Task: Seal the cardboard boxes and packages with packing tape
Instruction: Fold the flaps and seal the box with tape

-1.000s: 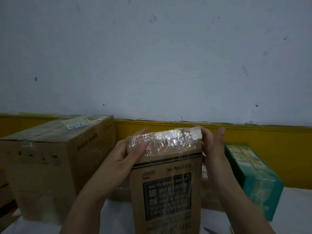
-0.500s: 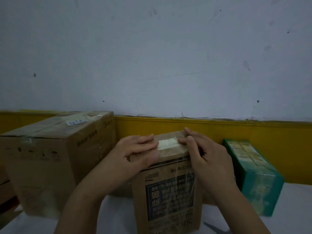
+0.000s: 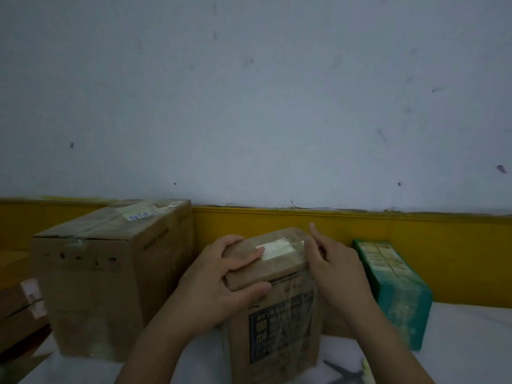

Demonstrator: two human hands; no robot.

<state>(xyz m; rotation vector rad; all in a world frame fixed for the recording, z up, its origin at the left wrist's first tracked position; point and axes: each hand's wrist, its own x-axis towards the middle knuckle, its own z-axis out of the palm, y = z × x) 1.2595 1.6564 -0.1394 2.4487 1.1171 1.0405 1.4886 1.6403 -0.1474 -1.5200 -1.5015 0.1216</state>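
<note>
A brown paper package [image 3: 277, 325] with a dark printed label stands upright on the white table in front of me. Its top is folded over, with a pale strip of tape [image 3: 279, 249] across the fold. My left hand [image 3: 221, 281] grips the folded top, fingers on top and thumb under the fold at the front. My right hand [image 3: 332, 267] presses against the fold's right end with fingers nearly straight, the index finger pointing up.
A large taped cardboard box [image 3: 105, 275] stands to the left, with more brown boxes [image 3: 19, 306] at the far left edge. A green carton [image 3: 396, 289] lies to the right. Scissors [image 3: 343, 372] lie on the table [image 3: 471, 342] at the lower right. A yellow-and-white wall stands close behind.
The package's taped top has been folded down and flattened. My left hand moved from the side onto the fold; my right hand slid to its right end.
</note>
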